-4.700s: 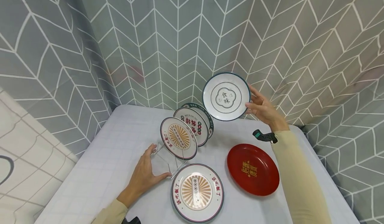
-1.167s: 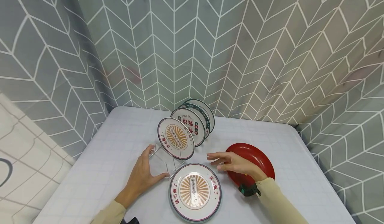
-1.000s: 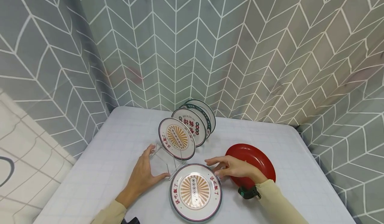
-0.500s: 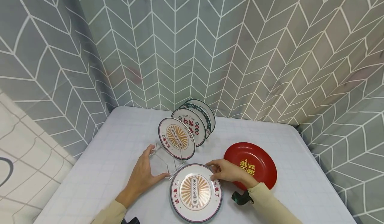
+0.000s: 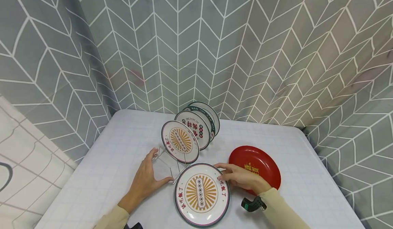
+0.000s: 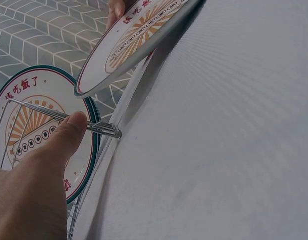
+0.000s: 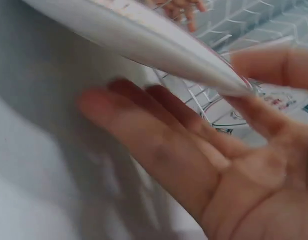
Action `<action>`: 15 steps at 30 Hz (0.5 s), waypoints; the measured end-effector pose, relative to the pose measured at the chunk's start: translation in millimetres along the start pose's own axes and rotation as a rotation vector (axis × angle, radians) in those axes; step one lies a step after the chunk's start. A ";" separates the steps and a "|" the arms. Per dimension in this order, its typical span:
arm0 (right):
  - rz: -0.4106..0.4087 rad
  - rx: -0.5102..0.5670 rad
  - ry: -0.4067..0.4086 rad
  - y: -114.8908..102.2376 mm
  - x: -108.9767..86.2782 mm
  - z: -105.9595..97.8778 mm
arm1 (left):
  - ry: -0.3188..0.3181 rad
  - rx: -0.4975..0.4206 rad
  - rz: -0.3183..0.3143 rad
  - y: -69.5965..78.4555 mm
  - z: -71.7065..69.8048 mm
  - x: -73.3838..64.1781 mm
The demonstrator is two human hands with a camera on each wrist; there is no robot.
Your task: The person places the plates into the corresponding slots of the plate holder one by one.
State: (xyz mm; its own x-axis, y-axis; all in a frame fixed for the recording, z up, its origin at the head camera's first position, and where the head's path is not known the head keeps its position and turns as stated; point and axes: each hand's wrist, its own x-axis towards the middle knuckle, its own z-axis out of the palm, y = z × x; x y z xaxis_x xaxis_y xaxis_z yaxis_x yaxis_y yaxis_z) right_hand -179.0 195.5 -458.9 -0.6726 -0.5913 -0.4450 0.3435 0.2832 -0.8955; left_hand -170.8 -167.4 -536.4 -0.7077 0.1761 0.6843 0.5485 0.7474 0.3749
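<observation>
Head view: bright, even light; small glare spots on white round sunburst-printed plate (image 5: 201, 195); grey chevron-patterned fabric curtain (image 5: 172, 45) stretches toward frame edges. Left wrist: dimmer, greyish. Right wrist: bare right hand (image 7: 233, 175) blurred, dark shadow across white tablecloth (image 7: 24, 200).

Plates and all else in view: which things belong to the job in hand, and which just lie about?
Seemingly in use:
wire rack, gripped by the left hand
near sunburst plate, rim held by the right hand
row of standing plates

Seemingly just lying about:
red dish, held by neither hand
patterned curtain, backdrop only
</observation>
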 end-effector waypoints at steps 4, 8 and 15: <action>-0.008 0.187 -0.178 11.7 -7.0 -9.3 | -0.006 -0.002 -0.004 0.4 -0.8 0.0; -0.065 0.224 -0.245 20.8 -14.5 -18.7 | -0.002 -0.008 0.005 0.4 -0.5 0.5; -0.311 0.138 -0.230 5.7 -39.5 -39.7 | -0.007 -0.006 -0.003 1.2 -0.4 0.7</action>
State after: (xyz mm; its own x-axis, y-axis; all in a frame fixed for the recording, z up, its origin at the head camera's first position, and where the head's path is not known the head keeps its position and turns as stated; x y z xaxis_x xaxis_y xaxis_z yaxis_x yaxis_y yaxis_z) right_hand -176.5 250.5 -446.8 -0.5999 -0.7903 -0.1247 0.2415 -0.0303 -0.9699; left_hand -170.4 -166.6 -535.2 -0.7122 0.1779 0.6790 0.5490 0.7439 0.3810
